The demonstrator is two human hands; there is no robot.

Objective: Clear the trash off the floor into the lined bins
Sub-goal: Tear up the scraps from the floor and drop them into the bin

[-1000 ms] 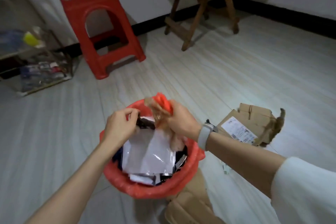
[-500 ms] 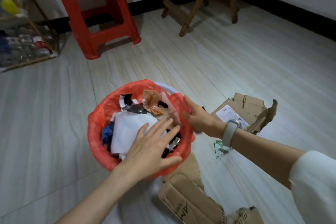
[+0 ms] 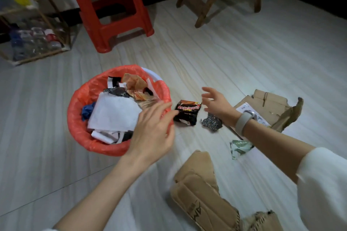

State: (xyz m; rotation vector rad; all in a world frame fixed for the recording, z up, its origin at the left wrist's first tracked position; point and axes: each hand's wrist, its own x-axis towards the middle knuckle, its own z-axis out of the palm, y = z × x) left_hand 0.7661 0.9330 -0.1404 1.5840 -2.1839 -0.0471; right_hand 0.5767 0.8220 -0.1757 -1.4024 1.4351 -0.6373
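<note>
My left hand (image 3: 152, 129) floats over the near edge of the round bin with the red plastic liner (image 3: 78, 118). My fingers are spread out and I hold nothing. The bin is full of white paper and crumpled wrappers. My right hand (image 3: 216, 105) is open too, fingers loose, just above the floor and empty. Between my hands a black snack wrapper with red writing (image 3: 187, 112) lies on the pale floor (image 3: 244, 52), just beside the bin. A small dark crumpled wrapper (image 3: 212, 123) lies near my right wrist. Torn brown cardboard (image 3: 202, 193) lies close to me.
</note>
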